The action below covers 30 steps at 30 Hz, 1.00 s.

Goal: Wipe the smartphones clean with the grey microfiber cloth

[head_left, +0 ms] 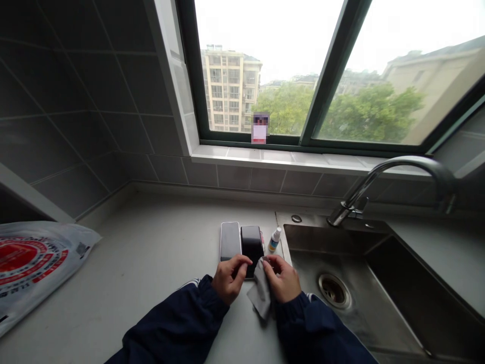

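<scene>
A grey cloth (260,292) hangs from my right hand (283,279), its upper edge pinched between thumb and fingers. My left hand (229,278) is closed, with thumb and forefinger drawn together; I cannot make out what they hold, if anything. Just beyond my hands, two smartphones lie side by side on the counter. The left phone (230,239) has a light frame and a dark grey screen. The black phone (250,241) is partly covered by my fingers and the cloth. Right of it stands a small white spray bottle (275,239) with a blue and yellow label.
A steel sink (361,253) with a curved faucet (373,174) lies to the right. On the left, a white plastic bag (41,263) with red print rests on the pale counter (151,242). The window sill (280,157) runs behind.
</scene>
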{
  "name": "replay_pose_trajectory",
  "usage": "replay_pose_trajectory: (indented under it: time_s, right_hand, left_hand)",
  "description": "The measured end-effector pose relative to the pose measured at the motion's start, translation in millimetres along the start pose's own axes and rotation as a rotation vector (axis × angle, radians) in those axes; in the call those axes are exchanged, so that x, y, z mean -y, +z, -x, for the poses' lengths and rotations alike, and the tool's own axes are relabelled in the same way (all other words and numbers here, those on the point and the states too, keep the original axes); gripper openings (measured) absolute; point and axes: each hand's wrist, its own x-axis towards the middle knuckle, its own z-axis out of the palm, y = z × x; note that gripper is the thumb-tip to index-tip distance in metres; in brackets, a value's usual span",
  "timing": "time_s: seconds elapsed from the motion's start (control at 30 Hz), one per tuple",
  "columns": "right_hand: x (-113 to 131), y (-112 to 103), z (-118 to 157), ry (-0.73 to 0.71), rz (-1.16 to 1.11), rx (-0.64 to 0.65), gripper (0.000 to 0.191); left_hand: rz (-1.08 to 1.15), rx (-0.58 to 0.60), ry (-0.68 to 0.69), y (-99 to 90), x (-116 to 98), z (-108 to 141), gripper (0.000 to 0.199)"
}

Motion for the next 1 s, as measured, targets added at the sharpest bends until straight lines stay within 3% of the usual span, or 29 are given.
replay_pose_trajectory:
  time_s: [0.3,0.6,0.67,0.83,1.0]
  right_hand:
    - [-6.8,-22.0,-18.9,-0.104,0.179,-0.221,0.031]
    - [-14.7,-8.1,-39.9,-0.228,0.12,-0.266,0.074]
    - [-18.0,-5.5,-45.6,-0.234,0.109,-0.242,0.071]
    - [-22.4,-2.5,-52.2,-0.197,0.074,-0.147,0.044]
    - [-13.3,-8.4,-43.5,-0.083,0.091,-0.159,0.034]
  left_hand:
    - [0.015,0.038,-0.046,-2.8,-3.7,-1.5,0.023]
    - [-0.005,-0.067,-0.056,-1.4,-1.4,-3.4,0.024]
    - [-0.029,-0.093,-0.05,-1.2,-1.1,-3.0,0.022]
    - [-0.117,-0.173,-0.06,-2.4,-1.6,-1.6,0.019]
    - [-0.137,-0.144,-0.082,-1.9,0.0,-2.0,0.016]
